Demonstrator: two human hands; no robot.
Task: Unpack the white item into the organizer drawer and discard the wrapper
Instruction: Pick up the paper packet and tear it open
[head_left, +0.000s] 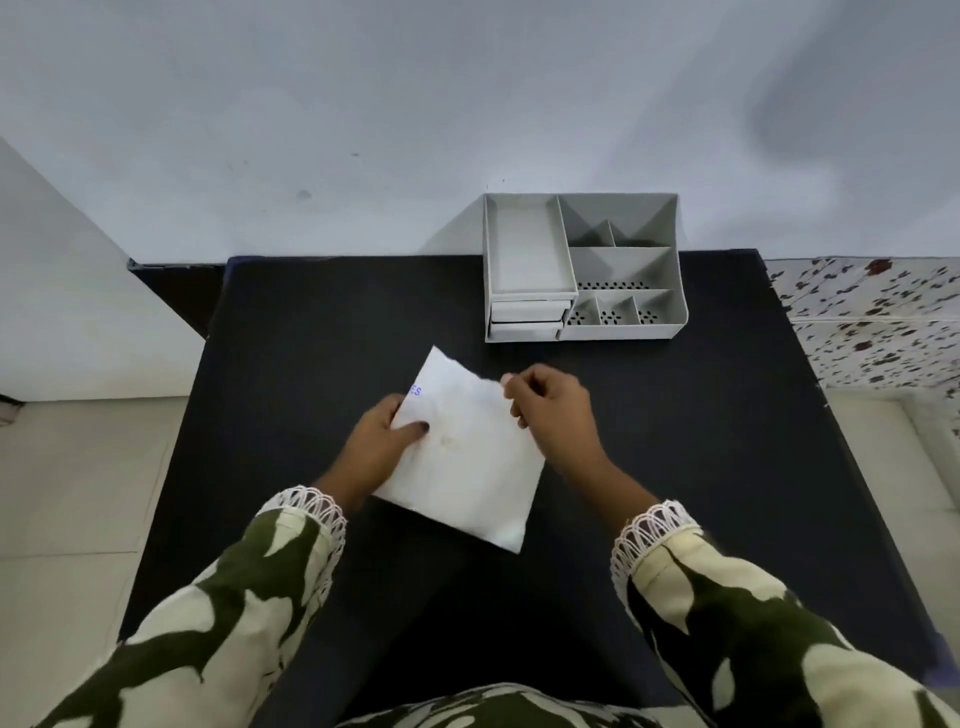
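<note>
A flat white packet (467, 457) with a little blue print near its top left is held above the middle of the black table (291, 322). My left hand (382, 447) grips its left edge, thumb on the front face. My right hand (553, 410) pinches the packet's upper right corner. What is inside the packet cannot be seen. The grey desk organizer (670, 332) stands at the table's far edge, right of centre, beyond both hands. Its two small drawers (527, 319) sit shut at the front left, under an open tray.
The organizer's right half has several open compartments with perforated floors. A white wall rises behind the table. A patterned white cloth (878, 317) lies off the table's right side, and pale floor tiles (72, 493) show on the left.
</note>
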